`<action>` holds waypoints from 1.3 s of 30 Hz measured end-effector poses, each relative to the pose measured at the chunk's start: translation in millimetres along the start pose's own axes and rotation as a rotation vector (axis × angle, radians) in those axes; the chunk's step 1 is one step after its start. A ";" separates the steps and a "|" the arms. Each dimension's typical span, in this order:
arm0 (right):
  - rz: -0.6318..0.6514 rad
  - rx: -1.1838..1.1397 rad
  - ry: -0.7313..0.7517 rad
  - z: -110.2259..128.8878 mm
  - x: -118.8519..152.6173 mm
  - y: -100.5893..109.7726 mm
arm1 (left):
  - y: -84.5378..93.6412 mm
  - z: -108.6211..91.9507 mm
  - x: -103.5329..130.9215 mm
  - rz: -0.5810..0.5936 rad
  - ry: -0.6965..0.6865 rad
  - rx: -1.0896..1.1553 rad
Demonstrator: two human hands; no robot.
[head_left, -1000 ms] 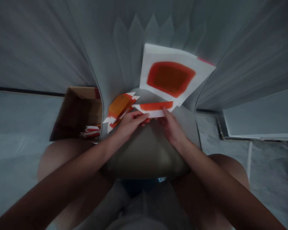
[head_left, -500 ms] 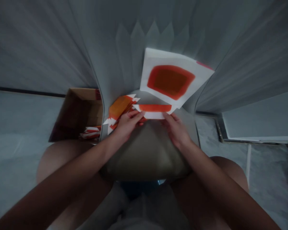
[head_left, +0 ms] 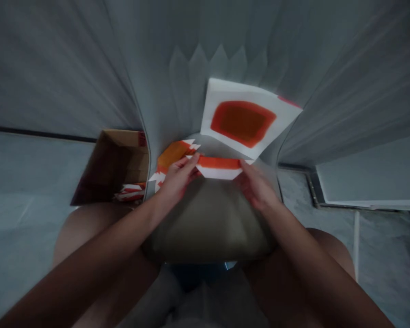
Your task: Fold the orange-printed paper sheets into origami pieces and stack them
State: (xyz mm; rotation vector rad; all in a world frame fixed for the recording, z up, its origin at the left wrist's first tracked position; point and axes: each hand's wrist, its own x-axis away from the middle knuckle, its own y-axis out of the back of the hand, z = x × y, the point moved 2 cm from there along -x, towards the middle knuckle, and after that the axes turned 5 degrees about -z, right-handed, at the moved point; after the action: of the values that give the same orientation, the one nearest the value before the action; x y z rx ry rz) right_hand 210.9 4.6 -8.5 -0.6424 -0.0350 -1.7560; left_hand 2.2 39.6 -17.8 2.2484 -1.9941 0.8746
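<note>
Left hand and right hand are pinching opposite ends of a folded orange-and-white paper strip. Behind it a flat white sheet with an orange patch is lying, with a fanned stack of pointed folded pieces at left

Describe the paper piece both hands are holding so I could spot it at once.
Start at the big white sheet with the orange-red patch. Just below it, between the left hand and right hand, lies the folded paper strip. Unlike the fanned orange pile beside it, it is one narrow white piece with an orange band.

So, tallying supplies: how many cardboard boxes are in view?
1: an open cardboard box on the floor left of the person's left hand, with folded orange-and-white papers inside. Others may lie outside the frame.
</note>
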 end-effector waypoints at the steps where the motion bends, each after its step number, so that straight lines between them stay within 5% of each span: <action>1: 0.017 -0.005 0.003 2.0 -0.2 0.1 | -0.4 -1.0 0.3 0.007 0.011 0.010; 6: 0.078 -0.036 -0.012 7.0 -2.4 3.6 | -1.0 -4.8 1.3 0.043 -0.004 0.047; 31: -0.079 -0.037 0.044 4.0 -16.9 21.8 | 5.6 1.1 -13.5 0.042 -0.082 0.094; 37: -0.139 0.122 0.159 -7.8 -18.9 40.0 | 17.2 15.9 -0.1 0.031 -0.099 -0.239; 39: -0.163 0.254 0.271 -8.7 -16.2 39.5 | 20.8 15.7 11.0 0.134 -0.127 -0.421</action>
State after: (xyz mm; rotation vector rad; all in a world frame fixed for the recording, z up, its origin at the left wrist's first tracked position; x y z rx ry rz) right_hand 245.5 4.3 -35.0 -0.2187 -0.1242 -1.9431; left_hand -10.4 20.0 -33.8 1.9948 -2.1521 0.2795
